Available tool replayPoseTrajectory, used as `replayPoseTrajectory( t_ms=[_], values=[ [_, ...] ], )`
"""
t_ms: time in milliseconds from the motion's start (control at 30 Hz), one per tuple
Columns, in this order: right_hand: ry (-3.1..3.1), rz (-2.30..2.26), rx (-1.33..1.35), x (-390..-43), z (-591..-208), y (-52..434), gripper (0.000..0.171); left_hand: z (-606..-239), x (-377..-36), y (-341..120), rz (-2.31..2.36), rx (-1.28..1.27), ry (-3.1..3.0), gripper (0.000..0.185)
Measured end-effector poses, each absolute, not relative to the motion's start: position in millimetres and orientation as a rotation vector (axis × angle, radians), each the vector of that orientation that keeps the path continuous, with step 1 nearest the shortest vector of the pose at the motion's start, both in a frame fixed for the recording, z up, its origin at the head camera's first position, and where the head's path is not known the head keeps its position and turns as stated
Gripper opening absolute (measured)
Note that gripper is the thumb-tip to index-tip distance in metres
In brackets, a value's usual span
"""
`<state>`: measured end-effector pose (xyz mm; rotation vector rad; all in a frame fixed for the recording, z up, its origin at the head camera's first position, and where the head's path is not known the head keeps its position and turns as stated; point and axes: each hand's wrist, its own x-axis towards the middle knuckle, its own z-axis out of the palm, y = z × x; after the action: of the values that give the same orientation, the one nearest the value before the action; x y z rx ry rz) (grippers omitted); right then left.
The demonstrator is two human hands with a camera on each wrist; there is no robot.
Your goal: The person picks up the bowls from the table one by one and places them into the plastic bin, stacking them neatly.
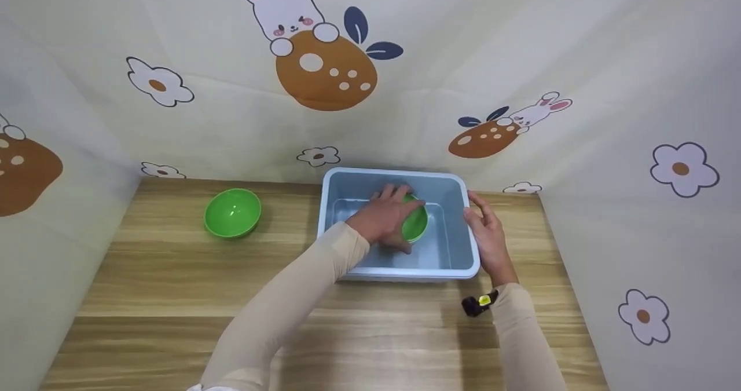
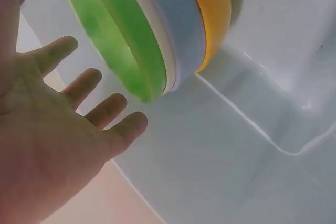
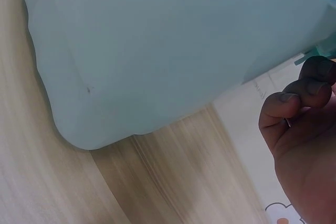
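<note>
A pale blue tub (image 1: 399, 272) is set near the wooden table's (image 1: 173, 298) back edge, walled in by bunny-print sheeting (image 1: 521, 61). Inside, stacked bowls (image 2: 157, 35) are reached for by the left hand (image 1: 385, 217), fingers spread, nothing gripped. The tub's right rim is steadied by the right hand (image 1: 489, 234), fingers loosely curled. A lone green bowl (image 1: 232, 212) is parked back-left.

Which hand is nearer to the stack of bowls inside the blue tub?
Left. The left hand is inside the blue tub, right at the stack of bowls. The right hand rests outside, against the tub's right rim.
</note>
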<state>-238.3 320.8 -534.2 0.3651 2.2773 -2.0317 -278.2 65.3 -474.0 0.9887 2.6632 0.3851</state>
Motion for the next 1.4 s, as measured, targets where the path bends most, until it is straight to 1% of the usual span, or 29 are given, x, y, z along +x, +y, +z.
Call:
replayPoseTrajectory(
  t_ms=[200,400,500,633,967,1400],
  values=[
    [2.286,-2.009,0.382,-238,-534,320,0.054,-466,-277,63,0.357,0.991,2.681,0.088],
    [2.280,-2.053,0.369,-238,-535,319,0.052,-456,-276,63,0.344,1.020,2.742,0.074],
    [2.285,-2.046,0.367,-238,-535,319,0.052,-450,-275,62,0.325,1.016,2.761,0.070],
    [2.275,-2.057,0.360,-238,-536,319,0.051,-446,-273,59,0.313,0.998,2.769,0.069],
    [2.285,-2.008,0.380,-239,-535,320,0.055,-437,-271,50,0.325,0.977,2.824,0.066],
    [2.282,-2.025,0.365,-239,-534,320,0.055,-424,-266,29,0.367,0.946,2.919,0.070]
  ],
)
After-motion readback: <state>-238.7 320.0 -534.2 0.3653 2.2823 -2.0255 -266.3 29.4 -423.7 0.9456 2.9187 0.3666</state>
